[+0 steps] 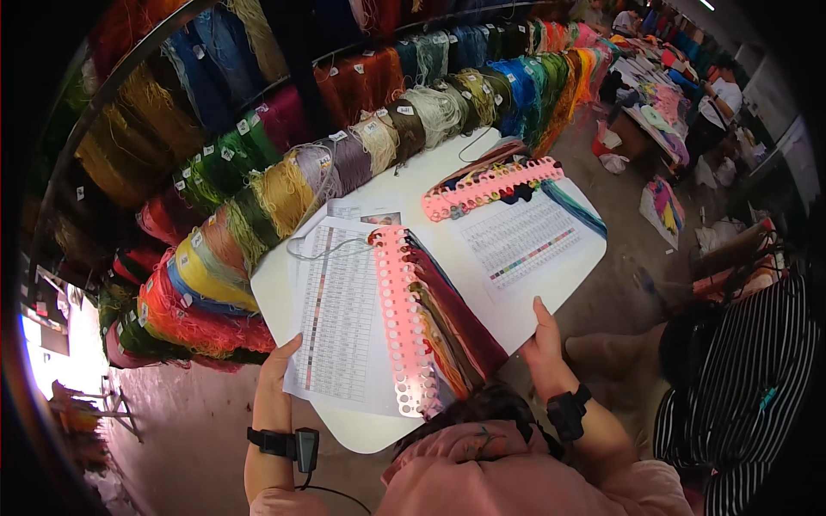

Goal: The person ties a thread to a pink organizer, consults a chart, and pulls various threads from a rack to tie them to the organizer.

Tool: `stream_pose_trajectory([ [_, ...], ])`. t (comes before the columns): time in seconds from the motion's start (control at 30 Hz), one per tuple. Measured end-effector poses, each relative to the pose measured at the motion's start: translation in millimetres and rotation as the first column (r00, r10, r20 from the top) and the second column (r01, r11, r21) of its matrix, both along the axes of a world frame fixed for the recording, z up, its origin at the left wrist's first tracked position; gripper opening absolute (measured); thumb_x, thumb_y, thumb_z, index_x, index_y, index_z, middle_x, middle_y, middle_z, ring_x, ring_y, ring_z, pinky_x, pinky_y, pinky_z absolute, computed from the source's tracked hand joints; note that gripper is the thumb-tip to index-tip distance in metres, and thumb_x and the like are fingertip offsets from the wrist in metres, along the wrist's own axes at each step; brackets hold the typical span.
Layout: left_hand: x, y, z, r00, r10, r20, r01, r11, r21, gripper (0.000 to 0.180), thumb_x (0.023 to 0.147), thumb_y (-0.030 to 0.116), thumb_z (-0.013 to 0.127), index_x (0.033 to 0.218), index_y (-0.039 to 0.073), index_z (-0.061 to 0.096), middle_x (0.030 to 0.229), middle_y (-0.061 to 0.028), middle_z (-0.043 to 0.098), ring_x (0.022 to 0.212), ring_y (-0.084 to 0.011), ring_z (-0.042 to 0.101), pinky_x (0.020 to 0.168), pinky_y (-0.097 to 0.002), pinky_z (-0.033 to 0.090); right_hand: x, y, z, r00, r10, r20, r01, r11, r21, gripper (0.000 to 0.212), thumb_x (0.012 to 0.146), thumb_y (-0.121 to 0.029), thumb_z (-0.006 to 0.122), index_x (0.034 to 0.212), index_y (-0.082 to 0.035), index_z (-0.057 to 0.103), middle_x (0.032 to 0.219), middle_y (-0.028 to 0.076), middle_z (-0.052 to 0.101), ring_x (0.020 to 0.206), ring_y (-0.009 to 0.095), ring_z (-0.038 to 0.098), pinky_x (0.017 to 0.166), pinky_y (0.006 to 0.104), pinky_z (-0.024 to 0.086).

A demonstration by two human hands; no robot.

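My left hand (277, 368) grips the left edge of a white board (366, 430), its fingers mostly hidden underneath. At the opposite edge, my right hand (545, 344) holds the board with the thumb up along the rim. On the board lie two pink punched thread holders. The nearer holder (396, 327) carries maroon, brown and orange thread bundles (456, 318) and rests on a printed chart (331, 318). Farther right, the other holder (490, 187) has colored threads looped through it, with a second chart (520, 236) below. A loose grey thread (335, 249) crosses the first chart.
Rails of colored yarn skeins (284, 193) with small tags curve along the left and far side, close to the board. A person in striped clothing (740, 387) is close on my right. Beyond, a table (658, 129) is heaped with textiles, and another person (721, 95) stands there.
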State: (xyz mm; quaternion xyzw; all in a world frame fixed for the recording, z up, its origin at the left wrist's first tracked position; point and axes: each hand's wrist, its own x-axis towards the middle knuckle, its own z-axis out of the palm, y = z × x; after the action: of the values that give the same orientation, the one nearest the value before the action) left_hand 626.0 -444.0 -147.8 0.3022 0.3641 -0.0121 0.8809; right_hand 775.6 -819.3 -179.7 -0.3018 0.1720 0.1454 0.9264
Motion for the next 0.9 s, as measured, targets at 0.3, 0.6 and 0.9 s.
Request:
stream_pose_trajectory([
  [0.3,-7.1,4.7,-3.4,0.997,-0.077,0.01,0.077,0.996,0.033,0.04,0.076,0.006,0.051,0.113,-0.004,0.04,0.105,-0.0169,0.051,0.092,-0.0265,0.052,0.08,-0.0348,0.043,-18.0,-32.6,34.2,0.974,0.144,0.173,0.068,0.546,-0.835,0.04,0.071,-0.008,0.057,0.106,-0.001,0.039,0.112,0.012,0.038,0.1,0.024,0.042,0.085,0.0326,0.035],
  [0.6,-0.2,-19.2,38.1,0.992,0.076,0.104,-0.086,-0.205,0.975,0.052,0.067,0.003,0.057,0.114,-0.006,0.035,0.115,-0.0151,0.037,0.103,-0.0252,0.037,0.088,-0.0351,0.03,28.0,13.2,113.5,0.551,0.707,0.444,0.54,0.104,-0.835,0.024,0.065,0.0,0.054,0.088,-0.002,0.05,0.091,0.016,0.049,0.085,0.03,0.049,0.072,0.0332,0.039],
  [0.9,33.3,-22.4,44.4,0.946,-0.131,-0.295,0.261,-0.229,0.938,0.049,0.067,0.015,0.062,0.103,-0.01,0.041,0.101,-0.0223,0.047,0.092,-0.0295,0.048,0.079,-0.0327,0.039,-16.6,104.3,90.8,0.282,0.957,0.064,-0.015,0.071,-0.997,0.027,0.068,-0.017,0.056,0.082,0.004,0.047,0.067,0.018,0.054,0.065,0.031,0.054,0.058,0.0356,0.043],
])
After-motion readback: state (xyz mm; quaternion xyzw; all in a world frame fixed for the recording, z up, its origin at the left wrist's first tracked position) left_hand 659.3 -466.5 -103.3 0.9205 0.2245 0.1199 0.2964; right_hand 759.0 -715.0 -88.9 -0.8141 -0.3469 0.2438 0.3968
